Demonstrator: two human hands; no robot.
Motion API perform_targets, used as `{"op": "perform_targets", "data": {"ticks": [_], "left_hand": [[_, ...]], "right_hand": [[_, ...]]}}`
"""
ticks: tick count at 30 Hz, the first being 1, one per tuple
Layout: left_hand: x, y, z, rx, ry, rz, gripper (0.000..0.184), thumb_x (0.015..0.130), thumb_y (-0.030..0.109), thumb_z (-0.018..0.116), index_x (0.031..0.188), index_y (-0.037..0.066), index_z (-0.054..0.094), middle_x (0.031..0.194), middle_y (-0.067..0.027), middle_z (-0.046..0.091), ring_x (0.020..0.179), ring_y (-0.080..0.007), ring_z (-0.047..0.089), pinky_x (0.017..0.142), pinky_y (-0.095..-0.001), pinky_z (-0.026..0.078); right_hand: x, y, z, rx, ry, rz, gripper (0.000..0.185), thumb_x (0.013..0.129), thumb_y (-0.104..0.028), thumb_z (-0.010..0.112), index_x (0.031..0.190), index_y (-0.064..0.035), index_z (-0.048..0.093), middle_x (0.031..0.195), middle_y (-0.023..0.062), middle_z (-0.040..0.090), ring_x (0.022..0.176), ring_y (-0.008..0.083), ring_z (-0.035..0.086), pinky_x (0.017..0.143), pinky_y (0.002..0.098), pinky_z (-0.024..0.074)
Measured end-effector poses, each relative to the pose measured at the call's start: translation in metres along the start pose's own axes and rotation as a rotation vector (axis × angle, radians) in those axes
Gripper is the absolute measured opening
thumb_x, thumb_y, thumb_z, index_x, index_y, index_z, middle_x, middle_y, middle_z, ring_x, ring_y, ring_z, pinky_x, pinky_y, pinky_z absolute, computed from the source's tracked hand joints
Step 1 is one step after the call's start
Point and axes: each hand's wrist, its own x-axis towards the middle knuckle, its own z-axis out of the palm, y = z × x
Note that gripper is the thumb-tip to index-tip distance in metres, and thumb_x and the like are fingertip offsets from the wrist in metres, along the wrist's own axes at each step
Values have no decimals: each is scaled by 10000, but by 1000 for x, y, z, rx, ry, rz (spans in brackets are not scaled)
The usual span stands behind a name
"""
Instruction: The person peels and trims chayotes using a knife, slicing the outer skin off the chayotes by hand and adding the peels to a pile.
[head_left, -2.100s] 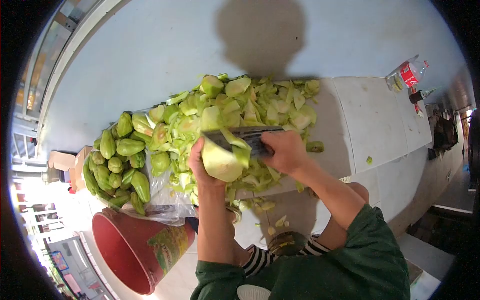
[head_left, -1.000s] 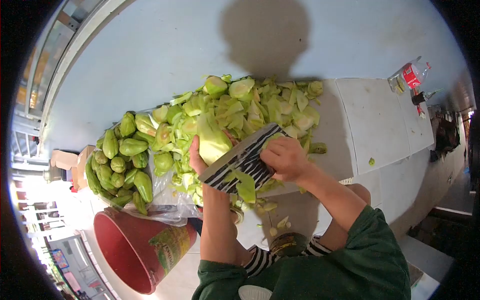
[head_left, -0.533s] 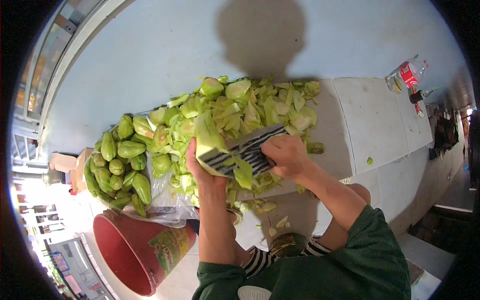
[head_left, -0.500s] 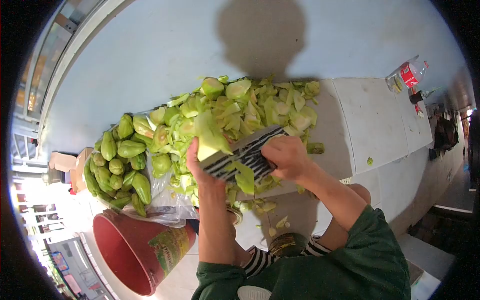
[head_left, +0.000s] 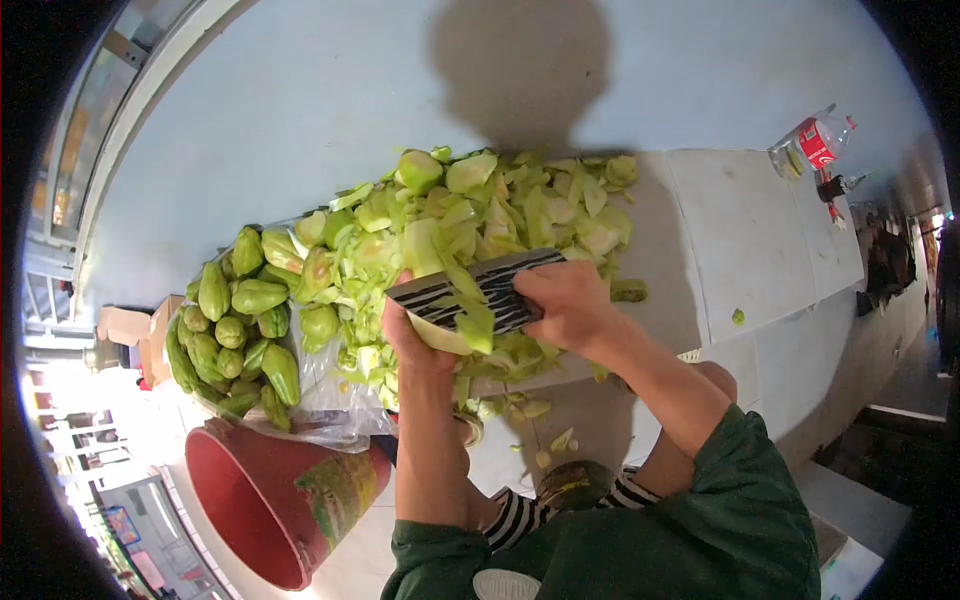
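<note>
My left hand (head_left: 408, 338) grips a partly peeled chayote (head_left: 422, 248), its pale flesh showing above and below the blade. In my right hand (head_left: 575, 305) is a broad cleaver (head_left: 415, 292) with a black-and-white streaked face, lying across the chayote. A green slice (head_left: 474, 318) rests against the blade's face. The cleaver's handle is hidden in my fingers. Just beyond both hands spreads a heap of chayote cuttings (head_left: 510, 215) and trimmed pieces on the white tiled surface.
Whole chayotes (head_left: 258, 296) are piled at the left on clear plastic (head_left: 335, 405). Below them a red bucket (head_left: 235, 510) lies tipped. A plastic bottle (head_left: 825, 142) is at the far right by the wall. Scraps (head_left: 560, 440) lie on the floor near a dark round container (head_left: 575, 484).
The cleaver has moved down across the chayote, its face now turned more toward me. The chayote has shifted and tilted in my left hand, and the slice hangs against the blade.
</note>
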Motion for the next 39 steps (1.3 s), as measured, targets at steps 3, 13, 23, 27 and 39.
{"op": "perform_targets", "data": {"ticks": [3,13,23,27,39], "left_hand": [[2,3,3,-43,-148,-17,495,860,372,556,1164,-18,549,999,-177,651,838,-296,646,747,-388,540],[-2,-2,0,-29,-126,-5,493,877,364,496,1188,-16,536,1063,-186,635,928,-305,634,818,-424,525],[-5,1,-1,27,-163,-41,516,862,338,520,1240,-15,512,1102,-168,625,954,-314,627,857,-428,513],[-7,4,9,-104,-213,-51,519,858,338,507,1218,-36,515,1089,-184,629,921,-323,637,839,-426,521],[-2,7,6,-343,-265,-158,574,944,495,368,1268,37,488,981,-175,577,844,-294,543,734,-400,447]], "right_hand": [[0,-5,-3,-20,-4,-5,316,575,-206,734,758,-94,502,658,73,556,649,318,598,552,433,468],[-4,15,2,-70,38,10,275,605,-197,701,740,-78,493,637,82,552,640,320,601,547,438,470],[2,11,6,-97,22,171,214,644,-165,689,735,-79,515,640,106,571,642,335,597,551,435,461],[3,-3,-3,-89,40,-97,197,660,-169,694,726,-64,541,635,118,581,617,337,588,546,428,465],[17,17,-8,145,-42,608,242,707,-204,664,787,9,580,683,204,610,667,403,602,623,475,479]]}}
